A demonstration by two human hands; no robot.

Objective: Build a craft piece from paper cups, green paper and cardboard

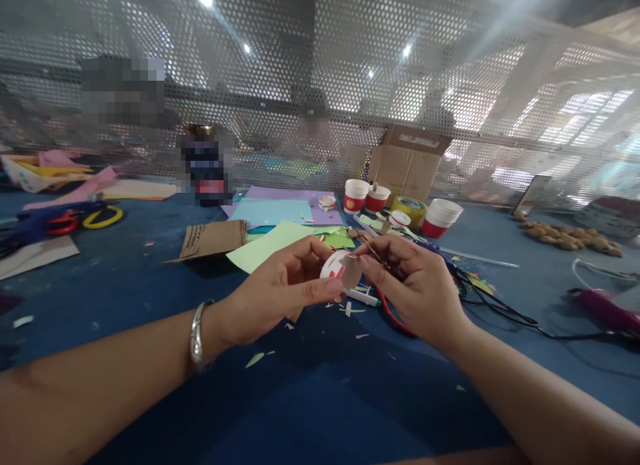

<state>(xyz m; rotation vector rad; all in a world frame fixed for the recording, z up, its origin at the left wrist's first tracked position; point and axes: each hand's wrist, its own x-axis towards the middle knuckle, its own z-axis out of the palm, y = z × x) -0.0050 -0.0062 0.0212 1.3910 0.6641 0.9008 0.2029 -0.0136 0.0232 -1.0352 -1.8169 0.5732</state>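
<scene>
My left hand [293,278], with a silver bangle at the wrist, grips a small round white piece of a cut paper cup [331,268] with red patches. Its thumb lies across the near side. At the right edge of that piece, the closed thumb and fingers of my right hand [410,275] pinch it. A thin dark strip shows between the right fingers; what it is, I cannot make out. Below the right hand a red curved handle [394,315] shows, partly hidden. A white marker with a green end [364,297] lies behind the hands among paper scraps.
Light green paper [273,243] and corrugated cardboard [213,239] lie beyond my left hand. Red-and-white paper cups [355,195], yellow tape [410,210] and a cardboard box [407,161] stand behind. Yellow-handled scissors [103,217] lie left. Black cables [515,311] and peanut-like pieces [567,237] are right.
</scene>
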